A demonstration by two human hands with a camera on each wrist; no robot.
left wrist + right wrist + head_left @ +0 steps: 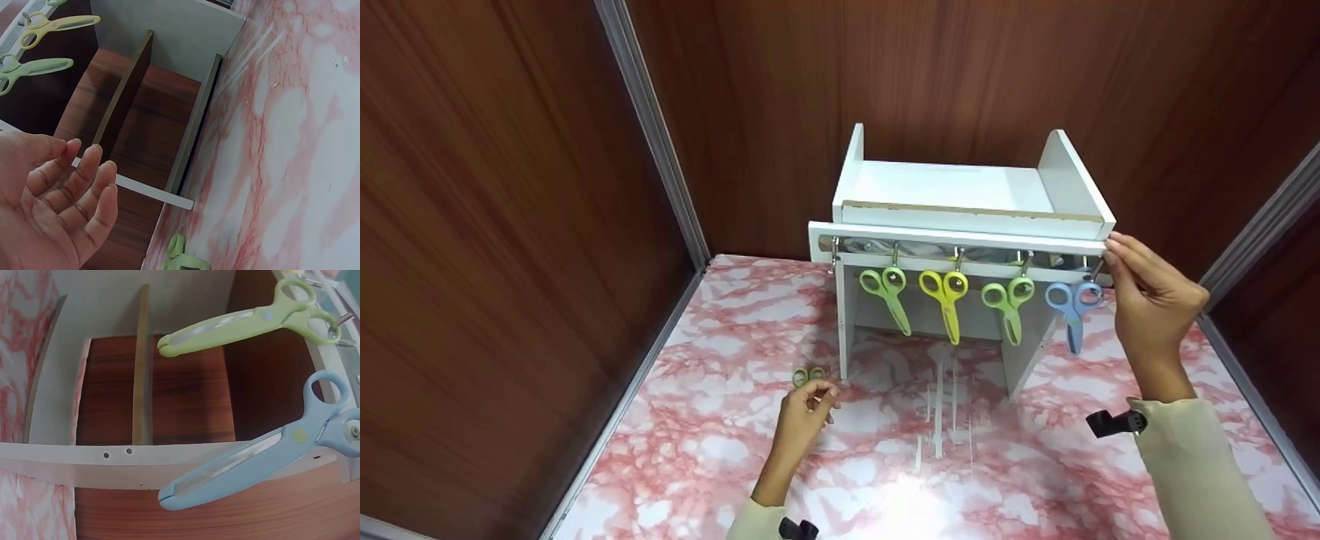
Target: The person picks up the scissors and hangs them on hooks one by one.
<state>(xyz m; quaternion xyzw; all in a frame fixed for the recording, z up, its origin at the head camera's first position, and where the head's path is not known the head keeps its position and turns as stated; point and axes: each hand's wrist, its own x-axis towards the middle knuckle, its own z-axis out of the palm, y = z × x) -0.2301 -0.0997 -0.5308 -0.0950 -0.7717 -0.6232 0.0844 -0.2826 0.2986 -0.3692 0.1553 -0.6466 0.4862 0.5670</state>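
My right hand (1159, 296) pinches the right end of the white hook rail (960, 234) on the front of a small white shelf (960, 187). From its hooks hang yellow scissors (946, 292), two pairs of green scissors (1009, 304) and, closest to that hand, blue scissors (253, 458). The leftmost hook (834, 251) carries nothing. My left hand (802, 412), fingers loosely curled and holding nothing, is low in front of the shelf's left leg. Just beyond it on the table lie more green scissors (808, 375), partly hidden by the hand; their handles (185, 260) peek in at the left wrist view's bottom edge.
The table (720, 450) has a red and white marbled cover, with whitish streaks (939, 409) before the shelf. Brown wood-grain panels (735, 112) enclose it at the back and sides. A crossbar (129, 84) spans the shelf's legs underneath.
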